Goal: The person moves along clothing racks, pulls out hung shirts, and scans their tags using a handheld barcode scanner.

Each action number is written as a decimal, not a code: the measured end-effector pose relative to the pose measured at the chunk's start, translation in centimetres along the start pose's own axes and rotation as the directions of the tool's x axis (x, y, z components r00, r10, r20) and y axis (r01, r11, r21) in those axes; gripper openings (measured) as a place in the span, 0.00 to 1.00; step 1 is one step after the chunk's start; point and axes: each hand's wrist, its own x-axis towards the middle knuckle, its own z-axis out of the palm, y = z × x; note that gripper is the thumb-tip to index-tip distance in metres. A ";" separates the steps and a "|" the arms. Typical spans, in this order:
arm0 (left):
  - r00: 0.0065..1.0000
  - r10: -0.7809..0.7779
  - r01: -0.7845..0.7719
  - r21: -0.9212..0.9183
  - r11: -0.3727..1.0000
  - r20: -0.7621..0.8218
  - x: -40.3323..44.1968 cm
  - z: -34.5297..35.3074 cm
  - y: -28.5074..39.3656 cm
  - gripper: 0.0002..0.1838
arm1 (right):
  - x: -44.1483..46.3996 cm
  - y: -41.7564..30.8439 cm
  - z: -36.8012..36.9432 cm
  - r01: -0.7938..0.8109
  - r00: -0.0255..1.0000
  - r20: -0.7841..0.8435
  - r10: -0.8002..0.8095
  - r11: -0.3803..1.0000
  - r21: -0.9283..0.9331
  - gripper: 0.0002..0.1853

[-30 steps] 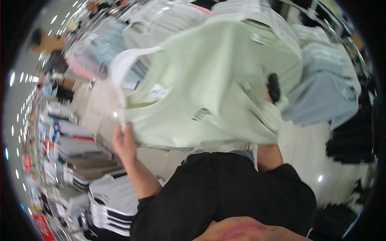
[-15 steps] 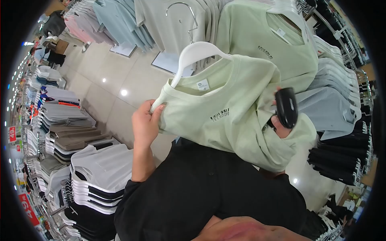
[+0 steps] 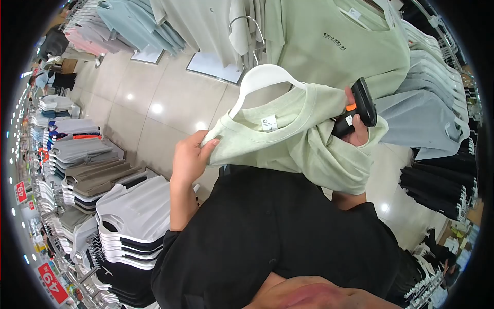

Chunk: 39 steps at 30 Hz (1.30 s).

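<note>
A pale green T-shirt (image 3: 257, 147) hangs on a white hanger (image 3: 267, 77) in front of my chest, its neck label (image 3: 269, 122) showing inside the collar. My left hand (image 3: 193, 154) pinches the shirt's shoulder at the hanger's left end. At the other side my right hand (image 3: 358, 135) grips a black barcode scanner (image 3: 364, 103) with an orange trigger. Folds of the shirt drape over my right forearm and hide part of it. The hanger's metal hook (image 3: 257, 38) points upward, held by nothing I can see.
Behind the shirt, another green T-shirt (image 3: 334, 56) hangs on a rack. Grey shirts (image 3: 422, 123) and black garments (image 3: 437, 185) hang to the right. White and dark shirts (image 3: 136, 211) line the left, near red price signs (image 3: 51, 283). Tiled floor (image 3: 164, 123) lies between racks.
The shirt has tilted and bunched, so its chest print no longer shows. The scanner has turned in my right hand, and its orange trigger is now visible. The view has shifted slightly.
</note>
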 end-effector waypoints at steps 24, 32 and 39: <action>0.777 0.621 -0.625 0.014 0.780 0.104 3.5 7.8 8.0 0.21 | -1.4 -2.2 0.8 0.006 1.000 -0.002 -0.006 1.000 0.025 0.41; 0.784 0.612 -0.619 0.220 0.754 0.108 4.3 8.3 8.7 0.24 | -2.6 -3.3 2.5 0.033 0.999 0.014 -0.033 0.999 0.023 0.45; 0.911 0.401 -0.410 0.123 0.904 0.095 4.5 8.0 10.0 0.17 | -2.0 -3.7 1.8 -0.018 0.997 0.078 0.019 1.000 -0.019 0.46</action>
